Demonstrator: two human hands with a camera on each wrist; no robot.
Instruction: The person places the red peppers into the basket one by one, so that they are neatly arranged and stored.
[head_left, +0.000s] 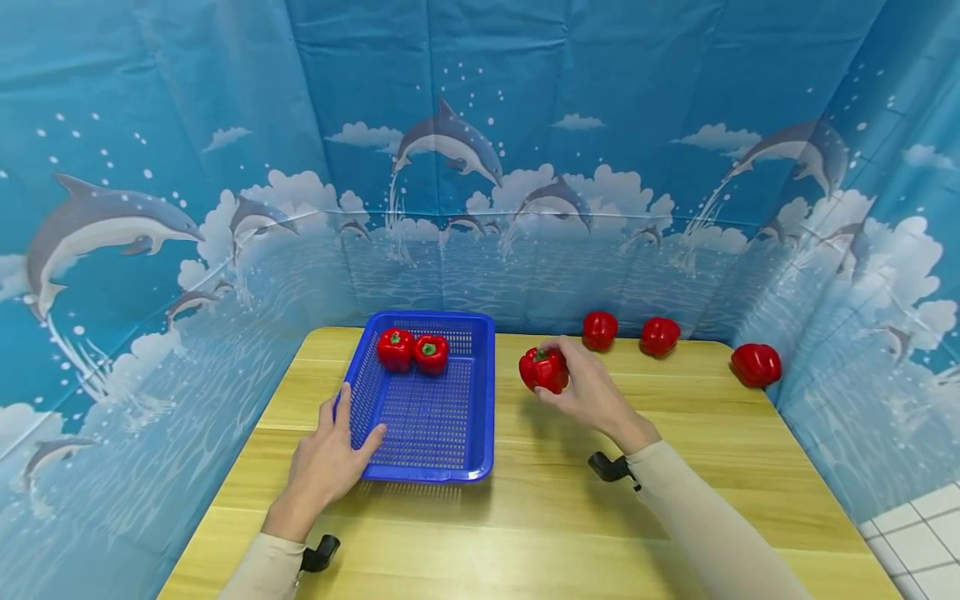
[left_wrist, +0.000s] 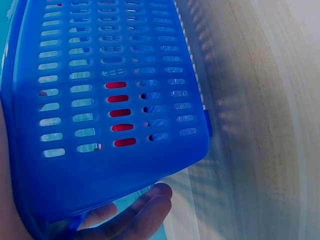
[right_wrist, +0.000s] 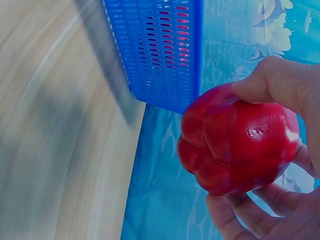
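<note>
A glossy red bell pepper (head_left: 543, 370) is gripped in my right hand (head_left: 588, 392), stem toward me, above the table right of the basket. In the right wrist view, thumb and fingers wrap opposite sides of this pepper (right_wrist: 235, 142), and its lobed bottom shows. My left hand (head_left: 327, 458) holds the near left corner of a blue plastic basket (head_left: 480, 417), thumb over the near rim and fingers along the left side. Fingertips (left_wrist: 161, 192) show past the basket wall (left_wrist: 110, 175) in the left wrist view. Two red bell peppers, one left (head_left: 395, 350) and one right (head_left: 431, 354), sit inside at the back.
Along the table's back edge lie two more red peppers, one left (head_left: 600, 331) and one right (head_left: 660, 337). Another pepper (head_left: 756, 365) rests at the right edge. A dolphin-print curtain (head_left: 525, 275) hangs behind and beside the wooden table (head_left: 555, 517).
</note>
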